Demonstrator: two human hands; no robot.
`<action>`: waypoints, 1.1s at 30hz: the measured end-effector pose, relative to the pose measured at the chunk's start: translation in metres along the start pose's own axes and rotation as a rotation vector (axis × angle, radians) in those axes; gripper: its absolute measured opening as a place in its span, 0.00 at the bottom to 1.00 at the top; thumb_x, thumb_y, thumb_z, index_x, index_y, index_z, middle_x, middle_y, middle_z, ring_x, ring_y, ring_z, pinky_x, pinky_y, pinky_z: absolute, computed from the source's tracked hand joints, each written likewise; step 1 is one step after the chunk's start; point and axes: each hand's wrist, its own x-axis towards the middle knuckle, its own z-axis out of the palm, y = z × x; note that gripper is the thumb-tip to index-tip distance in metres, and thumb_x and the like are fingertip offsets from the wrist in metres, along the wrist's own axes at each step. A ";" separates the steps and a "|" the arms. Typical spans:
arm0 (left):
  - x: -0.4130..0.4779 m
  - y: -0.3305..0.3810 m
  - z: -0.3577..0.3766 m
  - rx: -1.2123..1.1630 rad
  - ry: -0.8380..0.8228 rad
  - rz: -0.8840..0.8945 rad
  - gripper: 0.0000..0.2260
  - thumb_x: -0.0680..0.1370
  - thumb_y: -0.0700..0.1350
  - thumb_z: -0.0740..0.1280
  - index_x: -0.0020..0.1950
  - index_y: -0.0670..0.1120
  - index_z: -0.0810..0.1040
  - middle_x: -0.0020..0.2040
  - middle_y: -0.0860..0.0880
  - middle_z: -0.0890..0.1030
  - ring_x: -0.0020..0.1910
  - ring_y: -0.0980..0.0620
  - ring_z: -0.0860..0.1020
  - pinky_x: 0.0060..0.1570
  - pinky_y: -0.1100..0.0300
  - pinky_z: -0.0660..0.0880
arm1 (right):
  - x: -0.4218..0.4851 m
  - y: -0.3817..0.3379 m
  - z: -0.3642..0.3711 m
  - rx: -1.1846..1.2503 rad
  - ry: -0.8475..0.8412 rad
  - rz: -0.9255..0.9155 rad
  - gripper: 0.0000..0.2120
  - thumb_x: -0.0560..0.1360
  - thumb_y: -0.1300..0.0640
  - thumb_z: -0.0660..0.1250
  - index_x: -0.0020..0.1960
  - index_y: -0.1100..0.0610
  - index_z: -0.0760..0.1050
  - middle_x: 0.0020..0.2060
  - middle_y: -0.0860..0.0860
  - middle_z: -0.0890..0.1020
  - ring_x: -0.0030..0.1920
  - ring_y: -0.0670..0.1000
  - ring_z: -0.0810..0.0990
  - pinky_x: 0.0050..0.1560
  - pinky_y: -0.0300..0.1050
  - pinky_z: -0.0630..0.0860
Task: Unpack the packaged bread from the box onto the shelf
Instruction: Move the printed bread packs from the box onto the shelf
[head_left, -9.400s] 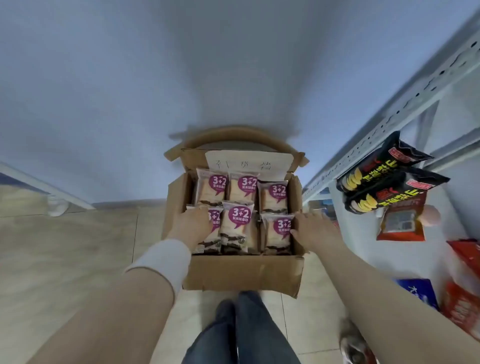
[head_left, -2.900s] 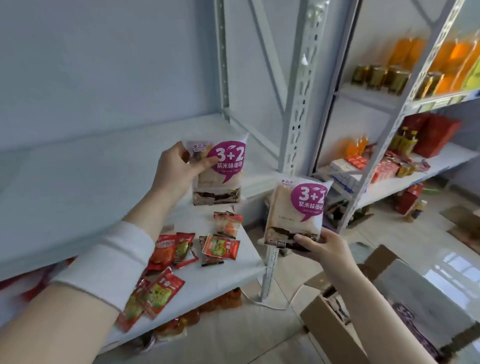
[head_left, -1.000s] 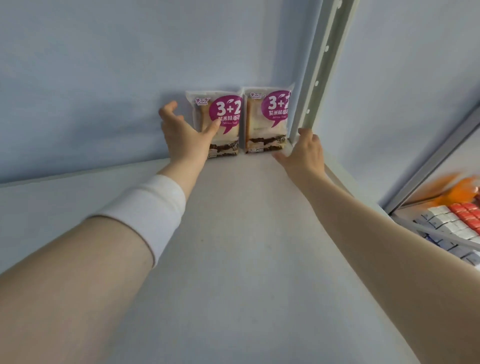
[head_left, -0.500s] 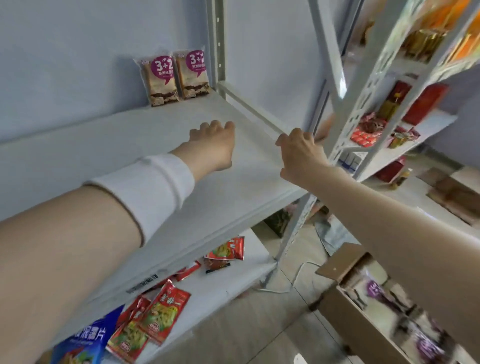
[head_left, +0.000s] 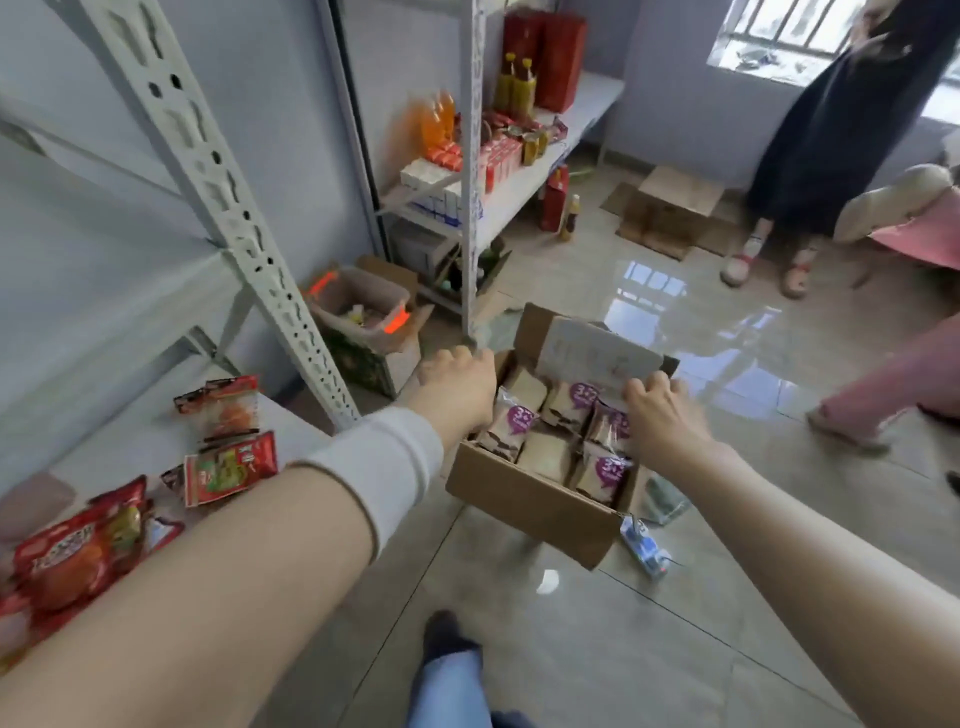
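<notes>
The left hand (head_left: 457, 392) hovers loosely curled and empty over the cardboard box (head_left: 524, 506); the right hand (head_left: 660, 418), fingers bent, touches the bread packets (head_left: 511, 423) inside. The shelf (head_left: 130, 441) stands left.

The only print I can read is "3+2" in white on purple speech-bubble labels, on the bread packets (head_left: 519, 423) in the open cardboard box (head_left: 524, 504) on the floor ahead of me. It shows on the near-left packet, the far one (head_left: 582, 397) and the near-right one (head_left: 605, 467). The white sheet (head_left: 597, 356) on the box's far flap carries faint handwriting, perhaps a few characters, too blurred to read. The red snack packets (head_left: 228, 467) on the shelf at my left bear print I cannot make out.
</notes>
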 end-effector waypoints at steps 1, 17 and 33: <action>0.014 0.013 0.013 -0.004 -0.035 0.017 0.24 0.73 0.44 0.66 0.66 0.42 0.62 0.66 0.40 0.67 0.65 0.39 0.66 0.59 0.45 0.68 | 0.006 0.017 0.012 0.010 -0.021 0.032 0.17 0.73 0.62 0.63 0.61 0.60 0.65 0.58 0.60 0.68 0.61 0.61 0.66 0.55 0.58 0.74; 0.279 0.053 0.199 -0.368 -0.259 -0.243 0.35 0.71 0.52 0.71 0.70 0.45 0.55 0.68 0.38 0.63 0.67 0.39 0.62 0.65 0.48 0.63 | 0.218 0.065 0.216 0.371 -0.352 0.329 0.22 0.75 0.51 0.64 0.63 0.61 0.64 0.62 0.58 0.70 0.63 0.59 0.68 0.60 0.51 0.69; 0.355 0.018 0.310 -0.675 -0.306 -0.182 0.21 0.70 0.50 0.73 0.56 0.41 0.72 0.54 0.47 0.72 0.51 0.49 0.72 0.47 0.61 0.67 | 0.365 0.048 0.341 1.026 -0.356 0.689 0.21 0.68 0.48 0.73 0.55 0.60 0.75 0.47 0.53 0.79 0.46 0.53 0.76 0.45 0.43 0.69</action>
